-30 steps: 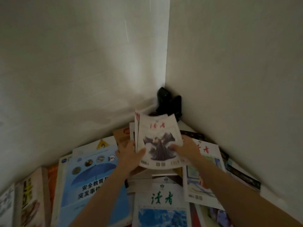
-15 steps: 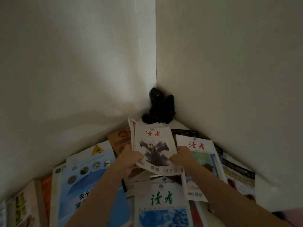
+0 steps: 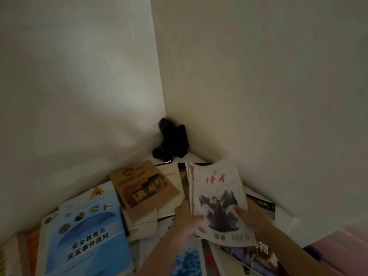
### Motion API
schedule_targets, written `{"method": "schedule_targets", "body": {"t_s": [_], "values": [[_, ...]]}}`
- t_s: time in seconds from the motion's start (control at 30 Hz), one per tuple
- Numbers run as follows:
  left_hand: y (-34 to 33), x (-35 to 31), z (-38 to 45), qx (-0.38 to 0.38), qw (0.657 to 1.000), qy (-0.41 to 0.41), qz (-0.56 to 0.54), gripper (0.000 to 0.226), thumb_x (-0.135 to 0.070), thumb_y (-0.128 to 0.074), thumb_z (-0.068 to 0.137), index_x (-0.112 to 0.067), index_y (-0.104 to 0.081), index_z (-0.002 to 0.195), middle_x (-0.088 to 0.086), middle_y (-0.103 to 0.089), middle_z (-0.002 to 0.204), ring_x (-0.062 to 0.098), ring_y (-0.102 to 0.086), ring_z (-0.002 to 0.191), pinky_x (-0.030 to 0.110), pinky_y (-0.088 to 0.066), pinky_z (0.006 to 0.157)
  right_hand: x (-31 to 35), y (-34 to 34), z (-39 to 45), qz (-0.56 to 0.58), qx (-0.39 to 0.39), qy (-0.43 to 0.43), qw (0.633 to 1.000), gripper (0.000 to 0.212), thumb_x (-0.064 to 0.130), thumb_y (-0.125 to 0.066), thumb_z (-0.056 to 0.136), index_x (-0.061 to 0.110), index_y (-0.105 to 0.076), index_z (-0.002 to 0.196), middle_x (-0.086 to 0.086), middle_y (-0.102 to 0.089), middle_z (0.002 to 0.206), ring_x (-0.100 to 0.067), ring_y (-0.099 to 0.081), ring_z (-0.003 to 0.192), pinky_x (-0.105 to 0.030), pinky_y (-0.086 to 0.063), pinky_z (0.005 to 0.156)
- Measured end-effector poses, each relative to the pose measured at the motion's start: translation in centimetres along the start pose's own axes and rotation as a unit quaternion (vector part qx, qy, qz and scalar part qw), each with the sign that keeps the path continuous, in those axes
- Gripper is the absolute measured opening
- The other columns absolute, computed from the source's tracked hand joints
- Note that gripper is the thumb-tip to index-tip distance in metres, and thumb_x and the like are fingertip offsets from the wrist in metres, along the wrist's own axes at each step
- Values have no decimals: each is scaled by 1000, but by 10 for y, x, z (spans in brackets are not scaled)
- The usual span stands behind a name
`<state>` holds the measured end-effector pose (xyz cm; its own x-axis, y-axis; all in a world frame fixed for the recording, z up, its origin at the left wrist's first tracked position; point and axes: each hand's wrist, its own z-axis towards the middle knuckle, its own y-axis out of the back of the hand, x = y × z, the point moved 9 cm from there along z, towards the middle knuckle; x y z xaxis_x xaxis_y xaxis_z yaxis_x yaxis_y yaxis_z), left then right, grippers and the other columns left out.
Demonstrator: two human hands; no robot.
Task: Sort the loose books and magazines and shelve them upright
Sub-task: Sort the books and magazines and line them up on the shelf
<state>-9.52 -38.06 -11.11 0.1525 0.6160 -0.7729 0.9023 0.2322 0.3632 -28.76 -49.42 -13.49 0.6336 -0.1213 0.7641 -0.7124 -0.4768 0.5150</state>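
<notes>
Both hands, left hand and right hand, clamp the magazine bundle at its lower edges. Thin, floppy, likely slippery; grip near spines.

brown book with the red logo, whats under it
The brown book lies tilted on a stack of pale books and papers; a cream booklet pokes out behind it. Their covers are hidden.
</notes>
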Motion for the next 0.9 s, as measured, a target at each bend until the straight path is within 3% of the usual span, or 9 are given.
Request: {"method": "schedule_targets", "body": {"t_s": [0.03,0.1,0.27,0.33,0.4,0.5,0.67,0.77,0.9], "values": [[-7,8,3,-8,1000,11,20,49,-16,-64,78,-22,-43,122,-1,-35,121,19,-45,113,35,-52,92,-8,-3,0,1,-4,-8,1000,35,24,-61,92,17,-57,126,-11,-66,120,-28,-65,104,-43,-55,88],[-13,13,4,-22,999,20,24,48,-13,-62,82,-19,-37,123,-3,-27,121,16,-41,109,25,-52,77,-16,-4,2,-3,-22,-16,1000,39,21,-62,91,12,-56,128,-14,-64,123,-31,-62,109,-40,-53,89],[-18,13,8,-18,990,93,-103,57,-5,-68,81,-15,-31,122,8,-52,112,17,-58,86,25,-54,54,-29,5,-1,49,-18,-42,998,53,27,-70,85,17,-51,133,-7,-65,120,-27,-66,101,-34,-54,76],[-19,9,9,-29,986,114,-120,43,-19,-65,87,-13,-45,124,6,-59,109,19,-61,86,27,-52,59,-32,13,-2,63,-20,-41,997,54,29,-74,82,20,-53,131,-6,-68,115,-21,-69,91,-30,-57,67],[-14,3,8,-50,989,83,-111,28,-33,-54,94,-19,-57,118,4,-64,109,22,-63,97,31,-54,76,-23,18,-8,72,-21,-25,997,31,23,-71,85,20,-61,114,-6,-72,103,-15,-69,78,-22,-54,56],[4,3,-2,-49,986,35,-153,20,-33,-52,96,-25,-54,114,2,-65,111,23,-64,101,43,-54,91,-3,15,-15,99,-11,-4,995,13,19,-67,89,18,-66,102,2,-72,83,-12,-69,67,-19,-54,49],[99,20,-46,-109,967,-30,-226,28,-26,-63,91,-28,-58,118,1,-71,105,21,-71,90,44,-59,80,80,-48,-21,165,99,7,981,23,6,-69,84,14,-64,105,-12,-74,93,-33,-72,80,-52,-59,72],[173,48,-79,-179,956,-19,-233,26,-26,-69,87,-24,-59,111,2,-72,100,22,-72,84,41,-61,73,139,-110,-34,155,170,-5,973,22,0,-69,80,3,-66,101,-18,-72,89,-36,-70,78,-44,-59,67],[244,97,-124,-252,948,-4,-195,35,-28,-69,87,-22,-57,119,3,-72,103,21,-72,84,41,-61,72,205,-189,-67,127,221,97,962,37,10,-74,80,17,-63,116,-5,-71,97,-23,-70,84,-33,-59,64]]}}
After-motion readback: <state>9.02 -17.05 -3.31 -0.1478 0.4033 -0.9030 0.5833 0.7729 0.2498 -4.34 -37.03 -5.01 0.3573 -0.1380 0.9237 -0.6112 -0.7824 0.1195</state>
